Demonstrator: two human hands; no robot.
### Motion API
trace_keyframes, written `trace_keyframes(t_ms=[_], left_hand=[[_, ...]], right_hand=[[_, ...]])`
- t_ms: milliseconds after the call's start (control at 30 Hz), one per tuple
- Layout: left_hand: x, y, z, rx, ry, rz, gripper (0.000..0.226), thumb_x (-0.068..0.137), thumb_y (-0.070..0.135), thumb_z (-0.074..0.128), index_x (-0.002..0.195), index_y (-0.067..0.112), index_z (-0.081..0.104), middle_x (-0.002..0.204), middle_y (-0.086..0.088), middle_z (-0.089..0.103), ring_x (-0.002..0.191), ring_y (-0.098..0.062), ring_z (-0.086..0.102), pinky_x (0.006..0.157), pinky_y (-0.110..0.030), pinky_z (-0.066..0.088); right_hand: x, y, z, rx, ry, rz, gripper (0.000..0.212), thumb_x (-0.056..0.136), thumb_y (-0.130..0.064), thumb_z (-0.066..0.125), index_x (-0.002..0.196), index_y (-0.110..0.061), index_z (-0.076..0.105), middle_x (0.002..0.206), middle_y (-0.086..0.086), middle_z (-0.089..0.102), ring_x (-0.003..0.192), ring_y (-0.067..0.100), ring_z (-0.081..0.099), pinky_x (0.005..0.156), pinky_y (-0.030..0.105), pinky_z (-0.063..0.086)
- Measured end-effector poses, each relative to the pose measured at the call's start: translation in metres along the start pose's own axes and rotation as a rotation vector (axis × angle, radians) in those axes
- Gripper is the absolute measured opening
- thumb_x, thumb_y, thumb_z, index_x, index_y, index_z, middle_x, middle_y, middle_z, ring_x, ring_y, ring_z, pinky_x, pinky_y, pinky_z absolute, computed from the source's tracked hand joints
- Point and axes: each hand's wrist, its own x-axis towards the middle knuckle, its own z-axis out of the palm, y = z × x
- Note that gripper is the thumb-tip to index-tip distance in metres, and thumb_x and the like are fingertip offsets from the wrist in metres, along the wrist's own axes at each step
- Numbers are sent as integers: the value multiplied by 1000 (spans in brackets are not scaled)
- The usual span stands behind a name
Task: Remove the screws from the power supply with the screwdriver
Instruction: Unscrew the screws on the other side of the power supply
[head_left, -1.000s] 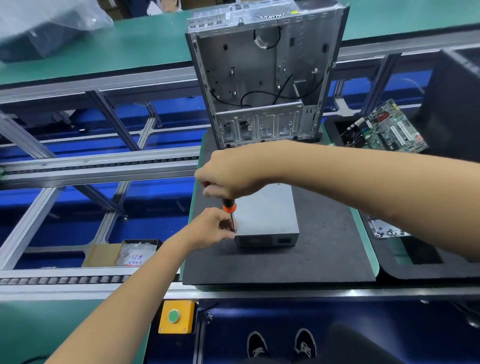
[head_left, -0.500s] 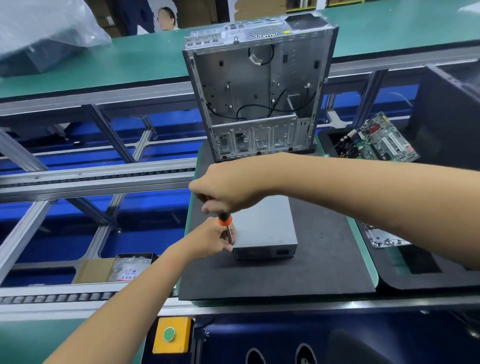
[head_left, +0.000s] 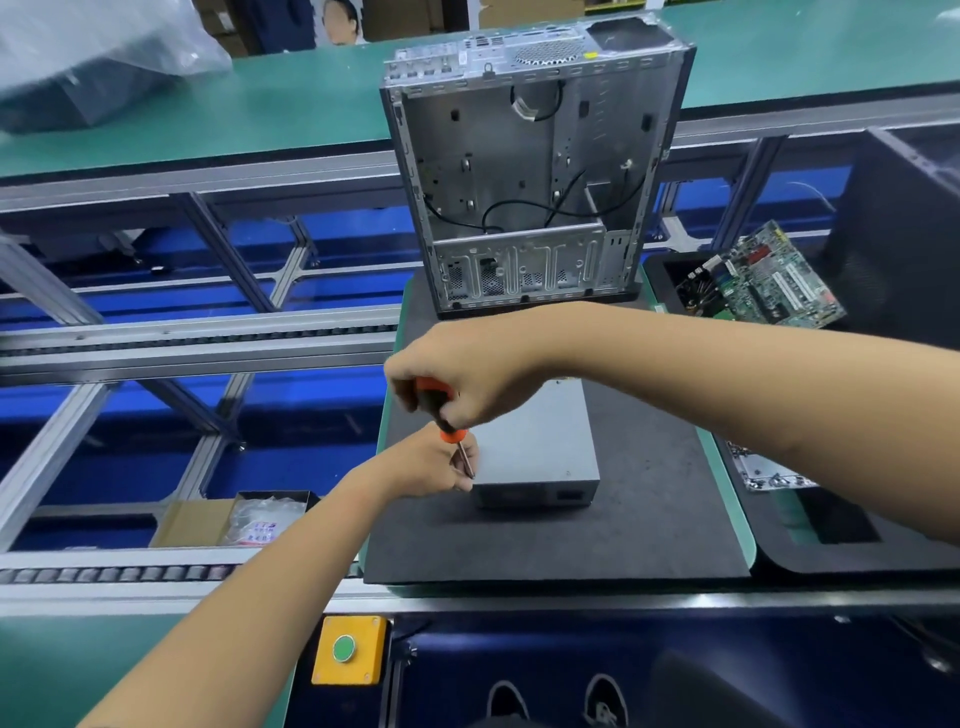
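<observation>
I see a grey power supply (head_left: 535, 447) on a black mat (head_left: 623, 535). The screwdriver (head_left: 441, 415) is orange and black, with a silver shaft. Behind it stands a bare silver case (head_left: 524, 171) threaded with black cables. The benches (head_left: 291, 104) are green, the floor below deep blue. A green circuit board (head_left: 774, 280) — red and white parts — sits right. Yellow box (head_left: 349, 649), green button.
</observation>
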Motion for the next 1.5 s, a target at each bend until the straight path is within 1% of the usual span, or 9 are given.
trace_keyframes(t_ms=[200, 433, 633, 733, 833, 1000, 1200, 1400, 1500], left_hand=[[3, 0, -2, 45, -24, -3, 25, 77, 7, 71, 71, 25, 54, 72, 5, 55, 66, -4, 50, 59, -10, 39], [4, 0, -1, 68, -15, -2, 27, 74, 8, 71, 67, 26, 53, 71, 4, 56, 64, -6, 49, 58, -12, 38], [5, -1, 0, 81, -21, -4, 26, 77, 8, 71, 71, 26, 53, 76, 3, 57, 67, -6, 50, 60, -12, 39], [4, -1, -1, 59, -16, 6, 24, 77, 7, 71, 70, 23, 54, 72, 4, 55, 64, -6, 49, 57, -9, 38], [1, -2, 0, 37, -4, 17, 16, 77, 7, 71, 77, 16, 58, 70, 7, 55, 63, -2, 49, 59, -9, 38], [0, -3, 3, 17, 19, 19, 13, 79, 6, 70, 81, 13, 59, 72, 7, 56, 65, -2, 53, 60, -8, 41], [-4, -3, 3, 11, 38, 23, 12, 78, 8, 71, 80, 13, 61, 72, 7, 58, 66, -5, 54, 63, -12, 43], [-6, -3, 7, -7, 62, -5, 13, 79, 8, 71, 81, 14, 59, 75, 4, 57, 71, -11, 55, 74, -28, 51], [-8, -2, 7, -28, 77, -6, 12, 79, 7, 71, 83, 11, 60, 76, 3, 59, 70, -11, 55, 75, -29, 50]], right_hand=[[-2, -1, 4, -233, 99, 153, 40, 96, -51, 44, 84, -14, 54, 71, 0, 53, 65, 18, 49, 53, 32, 37], [-6, 1, -3, 14, -12, 34, 27, 77, -2, 60, 102, -14, 60, 90, -3, 63, 85, 16, 55, 67, 27, 46], [-2, 5, 5, -163, 119, 93, 29, 92, -41, 55, 87, -14, 59, 78, -3, 64, 75, 18, 56, 61, 29, 43], [-5, 6, 7, -100, 148, 26, 7, 88, -22, 59, 91, -15, 60, 81, -6, 61, 76, 13, 53, 58, 20, 38], [-9, 4, 4, 20, 68, 17, 21, 78, -14, 65, 98, -18, 62, 87, -8, 61, 74, 4, 51, 59, 17, 39], [-7, 4, 6, -329, 149, 165, 45, 96, -53, 41, 72, -16, 51, 66, -1, 50, 58, 13, 45, 48, 28, 30], [-8, 2, -3, -87, -18, 9, 15, 83, -14, 62, 98, -16, 60, 93, -2, 62, 83, 15, 54, 63, 25, 42], [-7, 5, 7, -192, 149, 81, 23, 93, -35, 54, 85, -13, 56, 78, -3, 63, 76, 20, 56, 59, 30, 40], [-7, 7, 7, -76, 136, 53, 9, 85, -19, 61, 93, -16, 56, 74, -12, 55, 73, 12, 52, 55, 21, 37]])
